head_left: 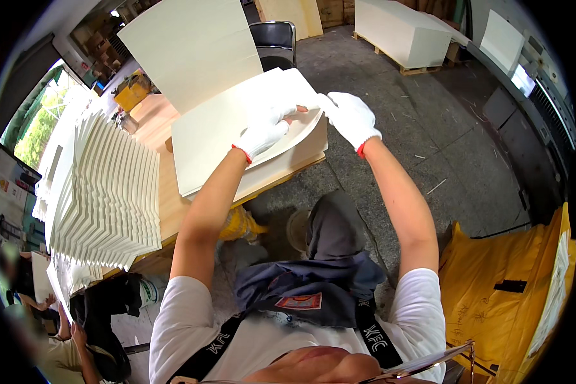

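Note:
A stack of large off-white cardboard sheets (221, 131) lies on a wooden table in front of me. The top sheet's right edge curls upward. My left hand (265, 133), in a white glove with a red cuff and bare fingertips, rests on this sheet with its fingers stretched to the right and apart. At the far right corner my right hand (353, 120), gloved the same way, is closed on the sheet's edge. Its fingertips are partly hidden. Another large sheet (195, 54) stands upright behind the stack.
Several folded white sheets (112, 192) are piled at the left on the wooden tabletop (173, 214). Behind are a black chair (274, 41) and a white block of sheets on a pallet (403, 35). A yellow cover (499, 301) stands right; another person's hand (78, 333) shows lower left.

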Motion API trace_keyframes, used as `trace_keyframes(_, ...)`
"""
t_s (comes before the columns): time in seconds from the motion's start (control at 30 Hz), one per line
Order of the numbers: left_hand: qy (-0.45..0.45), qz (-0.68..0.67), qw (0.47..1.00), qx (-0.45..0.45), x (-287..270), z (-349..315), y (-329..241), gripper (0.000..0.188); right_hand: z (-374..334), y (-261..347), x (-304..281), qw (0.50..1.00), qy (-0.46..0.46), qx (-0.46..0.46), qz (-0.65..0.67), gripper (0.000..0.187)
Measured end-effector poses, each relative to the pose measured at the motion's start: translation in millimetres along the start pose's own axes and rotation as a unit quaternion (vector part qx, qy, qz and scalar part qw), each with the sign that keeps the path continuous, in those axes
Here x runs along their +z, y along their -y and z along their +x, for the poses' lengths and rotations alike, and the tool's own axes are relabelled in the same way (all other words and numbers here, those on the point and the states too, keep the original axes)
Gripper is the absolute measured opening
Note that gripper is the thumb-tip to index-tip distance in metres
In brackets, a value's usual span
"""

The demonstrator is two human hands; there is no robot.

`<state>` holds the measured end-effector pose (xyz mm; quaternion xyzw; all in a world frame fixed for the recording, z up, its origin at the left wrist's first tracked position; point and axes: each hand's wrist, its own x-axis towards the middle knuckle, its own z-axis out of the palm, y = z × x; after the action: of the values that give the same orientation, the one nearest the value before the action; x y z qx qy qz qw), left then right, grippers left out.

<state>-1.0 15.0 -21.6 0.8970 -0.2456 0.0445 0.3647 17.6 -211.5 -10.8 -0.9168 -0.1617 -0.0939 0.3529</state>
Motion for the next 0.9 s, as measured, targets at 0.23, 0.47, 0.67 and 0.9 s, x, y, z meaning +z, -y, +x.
trace_keyframes(0.23, 0.038, -0.036, 0.998, -0.036, -8.3, -7.5, -21.5, 0.044, -12.7, -10.8, 30.9, 0.967, -0.088, 0.094, 0.218, 0.056)
trace_keyframes(0.47, 0.042, -0.088, 0.995, -0.037, -5.3, -4.5, -5.7, 0.053, -18.5, -11.6, 35.1, 0.959, -0.113, 0.086, 0.245, 0.052)
trace_keyframes(0.67, 0.041, -0.093, 0.994, -0.029, -4.6, -2.3, -2.0, 0.055, -20.3, -10.7, 30.5, 0.975, -0.112, 0.074, 0.177, 0.054)
trace_keyframes(0.9, -0.022, -0.047, 0.999, -0.011, -0.7, -8.9, -8.1, 0.045, -14.0, 0.7, 4.1, 0.994, -0.060, -0.012, -0.085, 0.057)
